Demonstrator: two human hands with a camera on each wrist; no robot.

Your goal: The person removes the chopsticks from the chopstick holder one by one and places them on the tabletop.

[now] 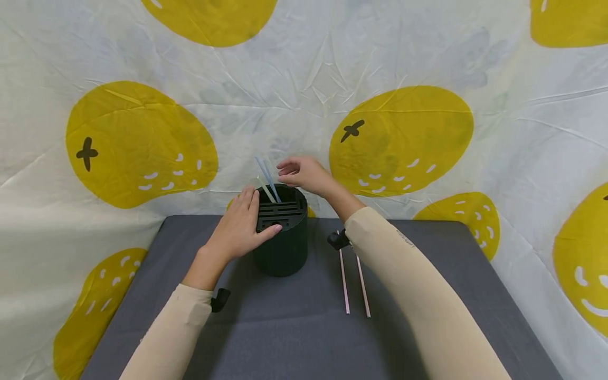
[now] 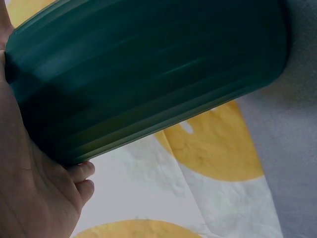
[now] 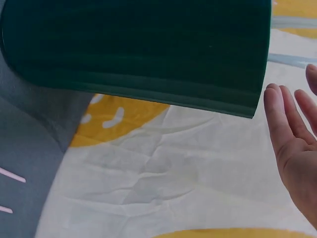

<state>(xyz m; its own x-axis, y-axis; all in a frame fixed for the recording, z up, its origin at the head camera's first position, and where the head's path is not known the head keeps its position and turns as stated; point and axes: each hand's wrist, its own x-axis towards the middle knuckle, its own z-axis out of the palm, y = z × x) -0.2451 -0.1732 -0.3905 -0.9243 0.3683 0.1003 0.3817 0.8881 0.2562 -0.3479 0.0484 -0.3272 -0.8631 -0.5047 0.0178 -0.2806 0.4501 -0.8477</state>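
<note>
A dark green, round utensil holder (image 1: 281,253) with a slotted top over its front part stands upright on the table. My left hand (image 1: 239,224) grips its rim from the left, thumb along the front edge and fingers along the far left side. Light blue chopsticks (image 1: 271,179) and a pale green chopstick (image 1: 266,189) lean out of the open back part; their lower ends are hidden inside. Just right of their tops is my right hand (image 1: 306,174), fingers loosely bent and nothing between them. In the right wrist view its fingertips are close to the rim.
Two pink chopsticks (image 1: 344,285) lie side by side right of the holder, partly hidden by the right forearm. The grey cloth-covered table (image 1: 294,338) ends just behind the holder. A white curtain with yellow fruit prints (image 1: 404,140) hangs behind.
</note>
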